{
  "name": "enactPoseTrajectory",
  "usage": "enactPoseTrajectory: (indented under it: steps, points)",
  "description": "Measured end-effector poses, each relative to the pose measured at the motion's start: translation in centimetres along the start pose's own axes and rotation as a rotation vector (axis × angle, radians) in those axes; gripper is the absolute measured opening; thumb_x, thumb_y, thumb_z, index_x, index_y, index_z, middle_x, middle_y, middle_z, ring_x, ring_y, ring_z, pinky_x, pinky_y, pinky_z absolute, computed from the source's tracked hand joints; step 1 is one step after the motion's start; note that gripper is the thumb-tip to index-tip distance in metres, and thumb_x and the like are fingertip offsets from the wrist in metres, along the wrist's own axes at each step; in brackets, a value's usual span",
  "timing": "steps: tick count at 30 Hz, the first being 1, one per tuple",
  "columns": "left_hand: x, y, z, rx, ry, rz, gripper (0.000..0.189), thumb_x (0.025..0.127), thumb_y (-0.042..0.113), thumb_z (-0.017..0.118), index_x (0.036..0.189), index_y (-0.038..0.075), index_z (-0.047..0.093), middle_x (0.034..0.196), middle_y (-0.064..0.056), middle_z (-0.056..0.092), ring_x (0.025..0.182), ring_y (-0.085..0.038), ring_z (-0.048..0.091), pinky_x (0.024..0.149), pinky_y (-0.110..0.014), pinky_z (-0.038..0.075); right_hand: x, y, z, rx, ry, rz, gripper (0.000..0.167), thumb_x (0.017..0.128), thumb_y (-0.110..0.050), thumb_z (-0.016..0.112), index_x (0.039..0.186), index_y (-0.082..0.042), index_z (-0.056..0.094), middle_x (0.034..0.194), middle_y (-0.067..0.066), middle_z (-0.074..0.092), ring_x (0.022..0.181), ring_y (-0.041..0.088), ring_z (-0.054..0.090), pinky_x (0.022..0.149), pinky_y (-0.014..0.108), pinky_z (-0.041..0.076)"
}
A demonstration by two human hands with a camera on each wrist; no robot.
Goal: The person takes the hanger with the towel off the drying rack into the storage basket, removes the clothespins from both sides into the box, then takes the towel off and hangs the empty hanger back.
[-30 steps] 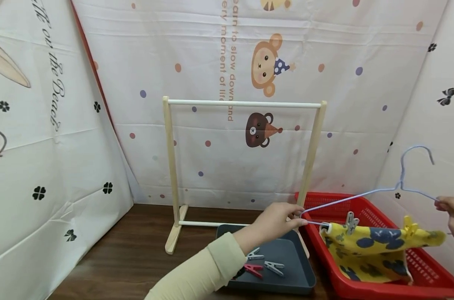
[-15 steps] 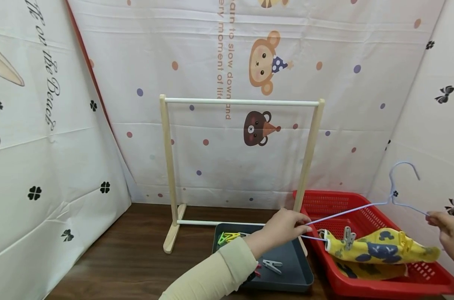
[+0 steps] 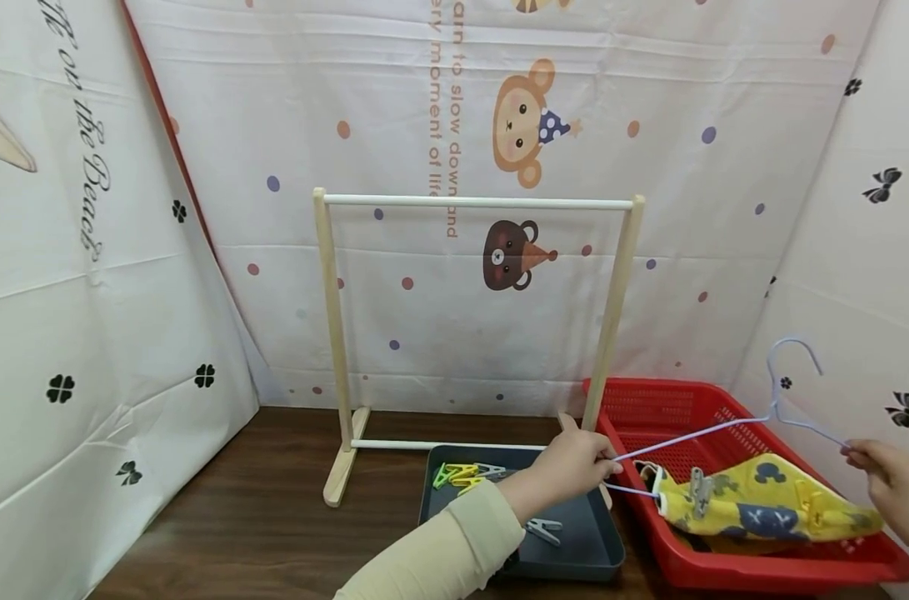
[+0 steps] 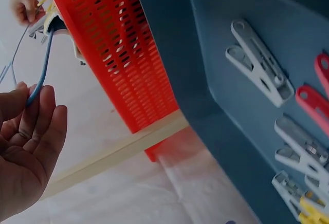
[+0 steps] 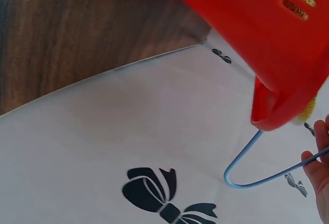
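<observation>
A light blue wire hanger is held over the red basket, its hook pointing up. My left hand pinches its left corner between thumb and fingers, which the left wrist view also shows. On the right, my right hand pinches the other shoulder of the hanger. A yellow cloth with blue mouse-head prints hangs over the hanger's lower bar, its lower part in the basket. A grey clothespin and a yellow clothespin clip it there.
A dark grey tray left of the basket holds several clothespins. Behind it stands a wooden rack with a white top rail. Patterned sheets form the back and sides around the brown tabletop.
Both hands have lowered the hanger, and the cloth has sunk further into the basket with its front fold bunching. The head view has shifted slightly to the right.
</observation>
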State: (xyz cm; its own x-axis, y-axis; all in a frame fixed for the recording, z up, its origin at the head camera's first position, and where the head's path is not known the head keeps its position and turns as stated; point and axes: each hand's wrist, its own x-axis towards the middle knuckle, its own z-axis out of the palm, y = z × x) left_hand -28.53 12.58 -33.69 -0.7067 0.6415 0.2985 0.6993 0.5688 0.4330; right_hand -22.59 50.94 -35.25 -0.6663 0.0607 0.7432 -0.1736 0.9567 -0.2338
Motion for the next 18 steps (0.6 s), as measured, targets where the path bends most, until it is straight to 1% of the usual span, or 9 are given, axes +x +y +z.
enactPoseTrajectory:
  steps: [4, 5, 6, 7, 9, 10, 12, 14, 18]
  points:
    - [0.0, -0.5, 0.6, -0.096, 0.001, -0.026, 0.013, 0.099, 0.019, 0.068, 0.093, 0.01, 0.076, 0.073, 0.005, 0.068, 0.058, 0.002, 0.045, 0.055, -0.011, 0.039, -0.2, 0.1, 0.4, -0.022, 0.02, -0.01, 0.009, 0.081, 0.031, 0.054, 0.086, 0.024, 0.057, 0.074, 0.041, 0.061, 0.071, -0.039, 0.018, 0.05, 0.0, 0.029]
    - [0.0, -0.7, 0.7, -0.111, 0.005, -0.031, 0.014, 0.099, 0.019, 0.068, 0.091, 0.009, 0.075, 0.072, 0.004, 0.067, 0.058, 0.002, 0.045, 0.055, -0.011, 0.039, -0.2, 0.2, 0.5, -0.038, 0.009, -0.005, 0.007, 0.083, 0.029, 0.056, 0.087, 0.023, 0.058, 0.074, 0.04, 0.062, 0.07, -0.037, 0.02, 0.05, 0.003, 0.033]
    - [-0.1, -0.8, 1.0, -0.118, 0.009, -0.035, 0.014, 0.099, 0.018, 0.069, 0.09, 0.009, 0.074, 0.071, 0.003, 0.066, 0.057, 0.001, 0.044, 0.055, -0.011, 0.039, -0.3, 0.2, 0.5, -0.059, -0.025, 0.014, 0.005, 0.085, 0.026, 0.057, 0.089, 0.023, 0.058, 0.076, 0.039, 0.062, 0.067, -0.031, 0.032, 0.052, 0.008, 0.041]
    - [-0.1, -1.0, 1.2, -0.125, 0.012, -0.041, 0.014, 0.098, 0.018, 0.069, 0.089, 0.008, 0.074, 0.07, 0.003, 0.066, 0.057, 0.001, 0.044, 0.054, -0.012, 0.038, -0.3, 0.2, 0.5, -0.086, -0.06, 0.039, 0.004, 0.088, 0.022, 0.058, 0.092, 0.023, 0.059, 0.08, 0.04, 0.063, 0.064, -0.021, 0.047, 0.055, 0.017, 0.049]
    - [-0.2, -1.2, 1.6, -0.147, 0.015, -0.055, 0.015, 0.098, 0.017, 0.069, 0.087, 0.007, 0.073, 0.068, 0.003, 0.064, 0.056, 0.0, 0.043, 0.053, -0.012, 0.038, -0.4, 0.1, 0.3, -0.132, -0.139, 0.094, 0.014, 0.094, 0.01, 0.06, 0.102, 0.021, 0.058, 0.091, 0.044, 0.062, 0.07, 0.016, 0.068, 0.065, 0.04, 0.059]
    - [-0.2, -1.3, 1.8, -0.159, 0.016, -0.065, 0.016, 0.097, 0.017, 0.07, 0.086, 0.007, 0.073, 0.066, 0.003, 0.063, 0.056, 0.0, 0.042, 0.052, -0.012, 0.038, -0.5, 0.1, 0.2, -0.155, -0.171, 0.117, 0.02, 0.097, 0.003, 0.06, 0.107, 0.02, 0.058, 0.098, 0.046, 0.06, 0.079, 0.037, 0.069, 0.07, 0.053, 0.059]
    - [-0.3, -1.5, 2.2, -0.19, 0.014, -0.086, 0.016, 0.097, 0.016, 0.07, 0.084, 0.007, 0.072, 0.065, 0.003, 0.061, 0.055, -0.001, 0.042, 0.051, -0.013, 0.038, -0.7, -0.1, 0.1, -0.178, -0.203, 0.151, 0.032, 0.103, -0.009, 0.057, 0.119, 0.018, 0.053, 0.111, 0.05, 0.053, 0.097, 0.064, 0.054, 0.079, 0.073, 0.049]
    - [-0.2, -1.5, 2.4, -0.208, 0.014, -0.096, 0.017, 0.097, 0.016, 0.07, 0.084, 0.007, 0.072, 0.065, 0.003, 0.06, 0.056, -0.002, 0.042, 0.051, -0.014, 0.038, -1.1, -0.4, -0.1, -0.169, -0.172, 0.156, 0.038, 0.106, -0.015, 0.053, 0.126, 0.017, 0.048, 0.12, 0.051, 0.047, 0.107, 0.067, 0.046, 0.087, 0.078, 0.041]
    - [-0.1, -1.5, 2.5, -0.185, 0.027, -0.086, 0.018, 0.098, 0.016, 0.069, 0.082, 0.007, 0.07, 0.064, 0.003, 0.059, 0.055, -0.002, 0.042, 0.05, -0.014, 0.037, -1.5, -1.2, -0.4, -0.141, -0.024, 0.117, 0.037, 0.107, -0.01, 0.044, 0.132, 0.017, 0.044, 0.125, 0.049, 0.044, 0.116, 0.065, 0.042, 0.1, 0.079, 0.034]
